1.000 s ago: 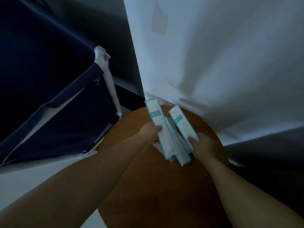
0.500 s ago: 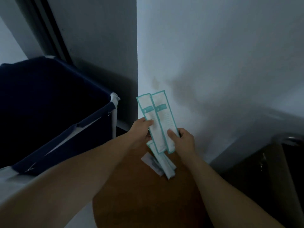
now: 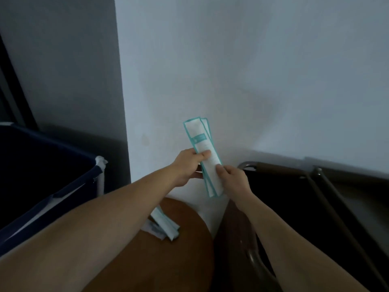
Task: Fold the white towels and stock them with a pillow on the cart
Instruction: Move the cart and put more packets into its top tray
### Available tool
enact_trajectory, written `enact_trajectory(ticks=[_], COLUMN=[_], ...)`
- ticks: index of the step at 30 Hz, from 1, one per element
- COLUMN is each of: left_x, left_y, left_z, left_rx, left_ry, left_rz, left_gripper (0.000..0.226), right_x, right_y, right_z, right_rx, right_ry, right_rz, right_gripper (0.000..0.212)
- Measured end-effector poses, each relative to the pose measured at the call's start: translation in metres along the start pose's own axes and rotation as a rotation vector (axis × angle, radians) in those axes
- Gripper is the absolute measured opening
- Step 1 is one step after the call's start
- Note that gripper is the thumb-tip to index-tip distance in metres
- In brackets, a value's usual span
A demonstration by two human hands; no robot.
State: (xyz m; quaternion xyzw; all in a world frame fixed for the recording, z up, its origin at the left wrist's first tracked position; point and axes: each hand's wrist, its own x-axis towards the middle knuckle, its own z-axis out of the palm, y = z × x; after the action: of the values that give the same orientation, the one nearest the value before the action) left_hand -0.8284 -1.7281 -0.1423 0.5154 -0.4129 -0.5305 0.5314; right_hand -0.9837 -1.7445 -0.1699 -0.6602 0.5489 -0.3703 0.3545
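Both hands hold up two long white packets with teal borders (image 3: 203, 148), stacked one on the other in front of the white wall. My left hand (image 3: 188, 165) pinches them at mid-length with the thumb on top. My right hand (image 3: 232, 179) grips their lower part from the right. More of the same teal-edged packets (image 3: 165, 225) lie on the round brown table (image 3: 168, 260) below. No towel or pillow is in view.
A dark blue fabric bin on a white frame (image 3: 42, 175) stands at the left. A dark chair with metal and wooden arms (image 3: 294, 171) stands at the right against the wall (image 3: 252, 70).
The two packets have been lifted off the table pile and brought together into one stack. The view has tilted up and to the right, bringing the chair into sight.
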Motion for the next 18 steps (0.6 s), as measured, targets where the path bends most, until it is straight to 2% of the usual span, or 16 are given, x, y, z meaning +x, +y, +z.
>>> enact_trajectory(ticks=[2,5,9,13,16,18], left_x=[0.0,0.004,0.016,0.029,0.034,0.036], left_y=[0.009,0.019,0.018,0.003,-0.01,-0.017], left_z=[0.035,0.093,0.209,0.328,0.403,0.441], left_rx=[0.005,0.011,0.035,0.05,0.168,0.243], left_ry=[-0.037,-0.089,-0.222,-0.316,-0.391,-0.384], left_rz=[0.0,0.004,-0.006,-0.024,-0.035,-0.042], left_gripper=[0.026,0.024,0.019,0.012,0.012,0.011], right_x=[-0.005,-0.01,-0.016,-0.018,-0.02,-0.02], right_y=[0.007,0.022,0.066,0.112,0.148,0.178], right_z=[-0.035,-0.089,-0.19,-0.298,-0.369,-0.407], right_rx=[0.017,0.071,0.066,-0.02,-0.088,-0.158], right_ry=[0.026,0.054,0.212,0.292,0.378,0.42], right_rz=[0.005,-0.002,0.039,0.104,0.184,0.275], right_gripper=[0.03,0.018,0.014,0.007,0.012,0.017])
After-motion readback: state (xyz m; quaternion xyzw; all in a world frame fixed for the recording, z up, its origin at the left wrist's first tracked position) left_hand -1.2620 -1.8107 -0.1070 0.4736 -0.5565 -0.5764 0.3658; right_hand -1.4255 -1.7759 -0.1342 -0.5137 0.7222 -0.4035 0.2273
